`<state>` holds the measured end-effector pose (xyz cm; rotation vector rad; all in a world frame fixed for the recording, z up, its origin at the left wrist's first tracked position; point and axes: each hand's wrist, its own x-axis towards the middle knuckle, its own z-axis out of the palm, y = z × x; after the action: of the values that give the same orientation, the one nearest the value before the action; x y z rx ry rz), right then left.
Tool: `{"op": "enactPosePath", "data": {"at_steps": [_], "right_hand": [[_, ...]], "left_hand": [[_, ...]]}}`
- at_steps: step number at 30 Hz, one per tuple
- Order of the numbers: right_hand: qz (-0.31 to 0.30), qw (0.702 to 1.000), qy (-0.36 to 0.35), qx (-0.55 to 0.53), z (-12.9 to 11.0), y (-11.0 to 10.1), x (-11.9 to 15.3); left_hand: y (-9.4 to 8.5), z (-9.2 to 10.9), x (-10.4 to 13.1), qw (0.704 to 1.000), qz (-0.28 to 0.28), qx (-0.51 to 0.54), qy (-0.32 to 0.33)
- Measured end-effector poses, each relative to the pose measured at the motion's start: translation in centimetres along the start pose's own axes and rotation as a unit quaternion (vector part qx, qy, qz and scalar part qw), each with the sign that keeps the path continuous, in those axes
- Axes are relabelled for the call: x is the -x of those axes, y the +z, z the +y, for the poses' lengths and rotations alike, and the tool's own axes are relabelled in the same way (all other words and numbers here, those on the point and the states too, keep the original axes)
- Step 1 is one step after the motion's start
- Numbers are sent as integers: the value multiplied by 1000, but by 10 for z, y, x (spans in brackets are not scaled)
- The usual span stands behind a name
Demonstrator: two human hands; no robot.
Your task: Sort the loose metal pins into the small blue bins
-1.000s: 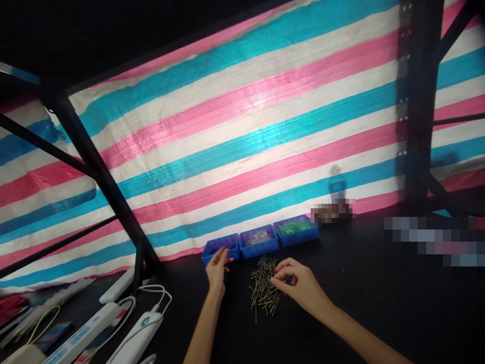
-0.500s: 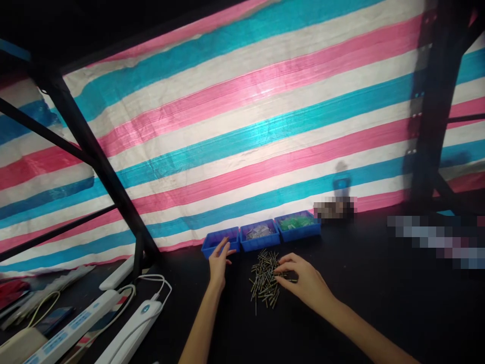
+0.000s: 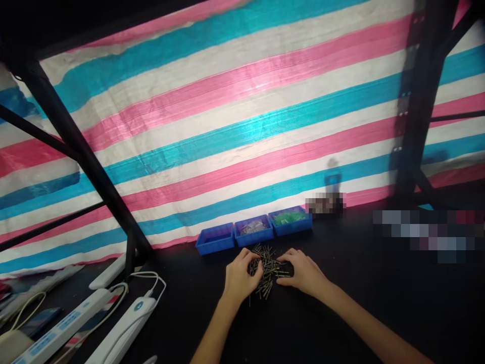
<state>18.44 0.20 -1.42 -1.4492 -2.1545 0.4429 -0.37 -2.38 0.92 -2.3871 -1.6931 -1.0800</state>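
Note:
A loose pile of thin metal pins (image 3: 268,268) lies on the black table (image 3: 322,323). My left hand (image 3: 242,275) is at the pile's left side, thumb and fingers apart and curved around its edge. On the right side, my right hand (image 3: 301,273) touches the pile with its fingers apart. Behind the pile stand three blue bins in a row: the left bin (image 3: 215,245) shows nothing inside, the middle bin (image 3: 254,236) holds clear small pieces, and the right bin (image 3: 291,227) holds green pieces.
White power strips (image 3: 62,323) with cables (image 3: 157,278) lie at the left. A striped sheet (image 3: 227,126) hangs behind the table between dark metal posts (image 3: 91,167). Blurred-out items are at the back right.
My left hand has come from the left bin down to the pile's left side. My right hand stays at the pile's right side. The view has shifted slightly.

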Motion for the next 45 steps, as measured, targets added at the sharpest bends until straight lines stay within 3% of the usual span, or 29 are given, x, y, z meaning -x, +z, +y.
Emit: {"op": "enactPosePath", "data": {"at_steps": [13, 22, 29, 33, 38, 45], "right_hand": [[3, 999, -2, -49, 3, 3, -2], [50, 997, -19, -63, -7, 0, -1], [75, 988, -4, -135, -12, -2, -3], [66, 972, 1, -224, -10, 0, -7], [30, 931, -8, -363, -11, 1, -9], [-22, 887, -7, -461, -18, 2, -7]], "left_hand": [[1, -2, 0, 999, -12, 39, 7], [0, -2, 0, 999, -25, 29, -3], [-1, 1, 0, 996, -36, 74, 18], [4, 2, -1, 989, -36, 143, -5], [12, 1, -3, 958, -19, 281, -48], [17, 3, -3, 933, -34, 353, -65]]}}
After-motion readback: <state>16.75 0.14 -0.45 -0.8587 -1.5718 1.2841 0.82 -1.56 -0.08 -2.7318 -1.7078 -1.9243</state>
